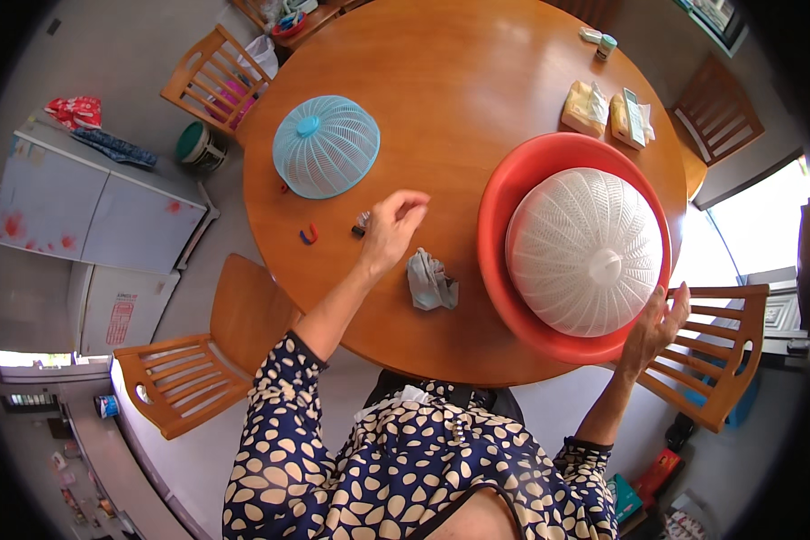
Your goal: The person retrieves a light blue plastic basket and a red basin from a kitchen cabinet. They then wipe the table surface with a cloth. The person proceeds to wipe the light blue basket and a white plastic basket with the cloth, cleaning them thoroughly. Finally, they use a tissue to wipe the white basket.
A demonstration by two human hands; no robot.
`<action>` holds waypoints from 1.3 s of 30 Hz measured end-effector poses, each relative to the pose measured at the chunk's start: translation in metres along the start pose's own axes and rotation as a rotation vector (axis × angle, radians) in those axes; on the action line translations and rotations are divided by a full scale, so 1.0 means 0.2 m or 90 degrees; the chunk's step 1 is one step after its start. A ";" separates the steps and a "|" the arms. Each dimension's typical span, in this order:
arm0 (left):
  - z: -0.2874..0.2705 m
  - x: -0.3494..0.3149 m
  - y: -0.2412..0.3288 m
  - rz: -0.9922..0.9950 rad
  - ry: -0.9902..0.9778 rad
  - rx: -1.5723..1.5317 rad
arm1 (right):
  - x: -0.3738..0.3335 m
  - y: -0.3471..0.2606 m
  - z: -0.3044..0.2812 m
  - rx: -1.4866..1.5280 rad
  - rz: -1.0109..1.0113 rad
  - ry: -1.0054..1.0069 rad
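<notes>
My left hand (pixel 396 230) hovers over the round table, its thumb and fingers apart and nothing visible in them. Just left of it lie a small black item (pixel 358 231) and a little clear piece, too small to name. Farther left is a red and blue horseshoe magnet (pixel 309 235). A crumpled grey plastic bag or cloth (pixel 432 281) lies to the right of my left wrist. My right hand (pixel 657 329), fingers spread, is at the near right rim of a big red basin (pixel 497 261); whether it touches is unclear. A white mesh food cover (pixel 585 243) sits dome-up in the basin.
A blue mesh food cover (pixel 342 148) rests on the wooden table (pixel 441 81) at the left. Tissue packs (pixel 587 108) and a small jar (pixel 607 45) stand at far right. Wooden chairs (pixel 184 382) surround the table; a fridge (pixel 108 207) stands left.
</notes>
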State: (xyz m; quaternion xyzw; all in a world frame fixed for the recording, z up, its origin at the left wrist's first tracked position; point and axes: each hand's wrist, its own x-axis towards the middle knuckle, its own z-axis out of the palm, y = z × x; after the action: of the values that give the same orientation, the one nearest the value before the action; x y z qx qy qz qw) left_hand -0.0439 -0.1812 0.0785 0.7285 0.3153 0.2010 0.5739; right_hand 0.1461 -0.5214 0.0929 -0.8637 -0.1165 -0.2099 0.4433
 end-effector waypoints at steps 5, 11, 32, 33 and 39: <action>-0.03 -0.27 -0.32 -0.040 0.013 0.223 | -0.34 -0.49 -0.09 0.234 -0.331 -0.252; -0.02 -0.34 -0.67 -0.064 -0.090 -0.102 | -0.89 -0.63 0.50 0.161 -0.248 -0.448; -0.20 -0.33 -0.27 0.150 -0.087 0.076 | -1.12 -0.81 0.69 0.365 0.141 -0.290; -0.28 -0.26 -0.26 0.208 -0.023 0.099 | -1.09 -0.81 0.65 0.358 0.148 -0.266; -0.83 0.50 -0.41 0.281 0.352 0.414 | -1.04 -0.81 0.43 0.405 0.206 -0.269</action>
State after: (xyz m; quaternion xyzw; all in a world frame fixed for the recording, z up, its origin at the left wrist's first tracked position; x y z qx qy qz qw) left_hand -0.1000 0.0178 0.0359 0.8393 0.3401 0.3951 0.1544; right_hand -0.0783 -0.3615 0.0675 -0.7150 -0.1271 0.0909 0.6815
